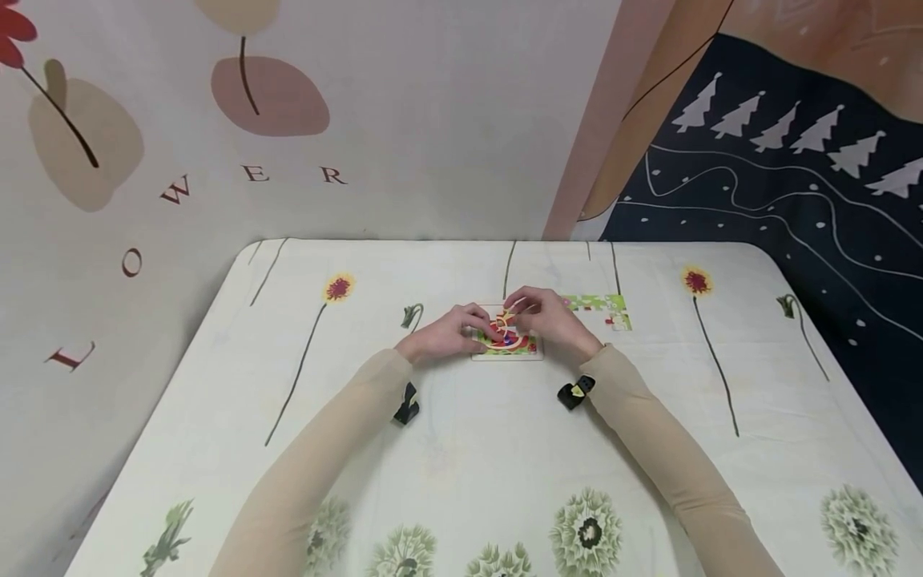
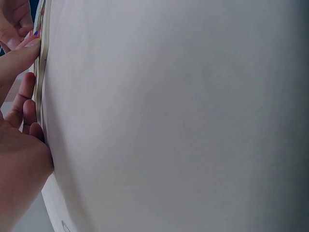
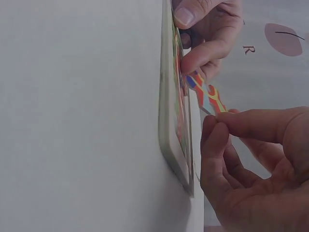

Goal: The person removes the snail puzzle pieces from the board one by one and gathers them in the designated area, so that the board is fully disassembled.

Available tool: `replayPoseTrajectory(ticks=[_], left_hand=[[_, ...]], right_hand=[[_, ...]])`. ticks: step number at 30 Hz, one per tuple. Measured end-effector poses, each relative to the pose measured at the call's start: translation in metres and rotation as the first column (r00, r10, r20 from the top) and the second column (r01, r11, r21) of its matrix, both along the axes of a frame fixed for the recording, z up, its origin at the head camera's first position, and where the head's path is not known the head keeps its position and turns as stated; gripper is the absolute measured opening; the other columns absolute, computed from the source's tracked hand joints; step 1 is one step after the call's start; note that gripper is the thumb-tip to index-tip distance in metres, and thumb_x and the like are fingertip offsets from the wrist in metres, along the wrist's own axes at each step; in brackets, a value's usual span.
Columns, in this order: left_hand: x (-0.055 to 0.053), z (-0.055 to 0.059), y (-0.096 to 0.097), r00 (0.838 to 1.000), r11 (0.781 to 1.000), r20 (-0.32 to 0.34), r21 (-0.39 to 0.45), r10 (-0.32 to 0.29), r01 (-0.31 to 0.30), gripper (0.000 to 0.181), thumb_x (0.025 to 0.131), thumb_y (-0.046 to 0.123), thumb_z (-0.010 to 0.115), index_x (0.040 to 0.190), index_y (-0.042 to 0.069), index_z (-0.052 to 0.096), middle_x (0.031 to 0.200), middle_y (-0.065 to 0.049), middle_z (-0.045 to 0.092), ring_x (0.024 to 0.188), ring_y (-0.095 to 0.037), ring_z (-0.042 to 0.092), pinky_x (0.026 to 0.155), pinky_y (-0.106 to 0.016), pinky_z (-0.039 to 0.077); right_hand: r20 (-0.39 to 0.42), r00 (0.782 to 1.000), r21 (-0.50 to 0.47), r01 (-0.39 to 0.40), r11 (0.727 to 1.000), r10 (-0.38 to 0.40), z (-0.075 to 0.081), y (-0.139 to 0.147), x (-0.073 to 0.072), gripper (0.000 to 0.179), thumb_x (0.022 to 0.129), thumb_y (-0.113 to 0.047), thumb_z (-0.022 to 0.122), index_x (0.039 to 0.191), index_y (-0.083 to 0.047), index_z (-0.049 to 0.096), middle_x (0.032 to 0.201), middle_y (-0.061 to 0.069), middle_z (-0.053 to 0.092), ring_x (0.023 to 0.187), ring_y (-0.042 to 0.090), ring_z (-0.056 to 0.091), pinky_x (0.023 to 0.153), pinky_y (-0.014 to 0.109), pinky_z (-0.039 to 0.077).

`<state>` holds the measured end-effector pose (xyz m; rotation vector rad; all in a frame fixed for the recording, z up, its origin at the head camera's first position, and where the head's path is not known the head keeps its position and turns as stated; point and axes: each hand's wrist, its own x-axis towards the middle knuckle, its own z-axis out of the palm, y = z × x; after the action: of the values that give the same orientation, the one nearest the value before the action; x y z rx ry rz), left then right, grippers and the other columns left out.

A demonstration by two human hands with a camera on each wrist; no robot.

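Note:
A small framed jigsaw board (image 1: 508, 358) with a red and green picture lies between the two hands. My right hand (image 1: 550, 320) pinches a colourful puzzle piece (image 3: 205, 96) between thumb and fingertips. In the right wrist view that piece is tilted up off the board, its far end close to the left index fingertip. My left hand (image 1: 447, 332) rests at the board's left side. Its thumb and index finger touch the picture, and the other fingers (image 2: 28, 111) lie along the frame's edge. Part of the picture is hidden under the hands.
Right of the board, behind the right hand, lies a green strip of puzzle pieces (image 1: 602, 304) on the white flowered tablecloth (image 1: 476, 449). A printed wall cloth (image 1: 447, 144) hangs behind the table. Black cameras (image 1: 575, 393) are strapped to both wrists.

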<state>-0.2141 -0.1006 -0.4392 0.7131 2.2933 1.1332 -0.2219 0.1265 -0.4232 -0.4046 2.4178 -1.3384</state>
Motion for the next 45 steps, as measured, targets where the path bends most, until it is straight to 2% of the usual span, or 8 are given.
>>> replayPoseTrajectory(ticks=[6,11,16,22,29,38,45], left_hand=[[0.001,0.001,0.000,1.000,1.000,0.013,-0.012,0.017,-0.017,0.026,0.089,0.005,0.068,0.115,0.006,0.074,0.130,-0.011,0.051,0.132,-0.030,0.037,0.117,-0.055,0.025],[0.002,0.001,-0.001,0.999,1.000,0.026,-0.011,0.024,-0.024,0.027,0.090,0.004,0.068,0.116,0.006,0.074,0.130,-0.011,0.050,0.131,-0.029,0.037,0.117,-0.054,0.024],[0.003,0.000,-0.001,0.999,1.000,0.030,-0.003,0.021,-0.021,0.027,0.090,0.004,0.068,0.116,0.006,0.074,0.130,-0.011,0.051,0.129,-0.028,0.040,0.116,-0.054,0.026],[0.004,0.002,-0.001,0.999,1.000,0.036,-0.002,0.022,-0.022,0.027,0.090,0.004,0.068,0.116,0.006,0.074,0.131,-0.012,0.051,0.130,-0.029,0.039,0.117,-0.054,0.025],[0.005,0.003,0.000,0.998,0.999,0.048,-0.016,0.038,-0.037,0.027,0.090,0.006,0.068,0.116,0.008,0.074,0.133,-0.009,0.049,0.134,-0.030,0.032,0.118,-0.055,0.022],[0.004,0.004,0.000,0.999,1.000,0.038,-0.016,0.026,-0.025,0.027,0.090,0.005,0.068,0.117,0.008,0.074,0.134,-0.010,0.049,0.135,-0.031,0.032,0.118,-0.056,0.021],[0.003,0.004,0.000,0.999,1.000,0.026,-0.017,0.020,-0.019,0.027,0.090,0.005,0.068,0.117,0.008,0.074,0.134,-0.011,0.050,0.135,-0.031,0.033,0.117,-0.056,0.023]], right_hand=[[0.014,0.999,-0.095,0.054,0.994,-0.053,0.003,0.007,0.000,0.029,0.095,-0.003,0.058,0.124,-0.002,0.062,0.119,0.023,0.065,0.109,0.033,0.063,0.091,0.037,0.047],[0.023,0.996,-0.111,0.085,0.990,-0.083,0.005,0.013,-0.002,0.030,0.095,-0.004,0.059,0.125,-0.002,0.061,0.123,0.024,0.064,0.114,0.035,0.061,0.095,0.040,0.046],[-0.003,0.996,-0.120,0.088,0.989,-0.089,0.006,0.021,-0.002,0.030,0.094,-0.005,0.060,0.124,-0.001,0.062,0.122,0.024,0.065,0.113,0.033,0.062,0.095,0.038,0.046],[-0.010,0.995,-0.115,0.095,0.989,-0.097,0.008,0.034,-0.001,0.031,0.094,-0.005,0.061,0.124,0.000,0.062,0.123,0.024,0.065,0.107,0.027,0.063,0.091,0.033,0.047],[-0.033,0.992,-0.084,0.118,0.989,-0.121,0.009,0.051,-0.001,0.031,0.095,-0.008,0.062,0.124,0.000,0.062,0.121,0.025,0.065,0.096,0.011,0.062,0.090,0.029,0.045],[-0.033,0.987,-0.065,0.155,0.986,-0.157,0.008,0.065,-0.001,0.032,0.095,-0.008,0.063,0.125,0.002,0.061,0.119,0.025,0.066,0.085,-0.002,0.060,0.080,0.019,0.046],[-0.041,0.980,-0.100,0.189,0.977,-0.193,0.008,0.074,-0.001,0.029,0.093,-0.004,0.063,0.120,0.007,0.062,0.107,0.010,0.069,0.082,-0.003,0.060,0.077,0.017,0.048]])
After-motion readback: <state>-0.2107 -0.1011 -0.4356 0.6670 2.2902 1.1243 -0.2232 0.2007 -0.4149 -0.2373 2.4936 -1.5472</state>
